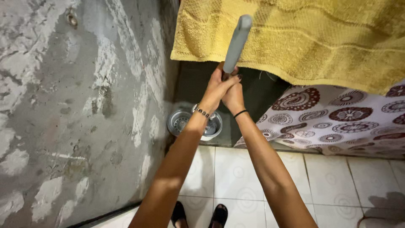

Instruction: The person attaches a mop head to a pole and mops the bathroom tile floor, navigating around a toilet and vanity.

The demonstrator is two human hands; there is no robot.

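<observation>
Both hands were raised in front of the person and clasped around the lower end of a grey handle [237, 42]. The left hand [216, 86] wrapped over the top of the grip, its fingers [230, 81] pressed together and curled tight on the handle's base. The right hand [233, 96] sat just beneath and behind it, touching the left; its fingers were mostly hidden by the left hand, so their exact set could not be told, though the hand was closed on the same grip. The handle stood nearly upright, tilted slightly to the right, its top end crossing in front of a yellow towel [320, 38] that hung across the upper part of the view.

The left wrist carried a beaded bracelet [203, 112]; the right wrist carried a thin dark band [240, 113].

Below the hands, in the corner by the wall, a small bucket [180, 122] stood on the floor (partly covered by the left forearm). A rough grey wall [71, 109] with pale patches filled the left side. A patterned cloth [337, 120] with dark red rings lay to the right under the towel. The floor [337, 181] was pale tile, and the person's feet in black sandals [219, 214] showed at the bottom edge.
</observation>
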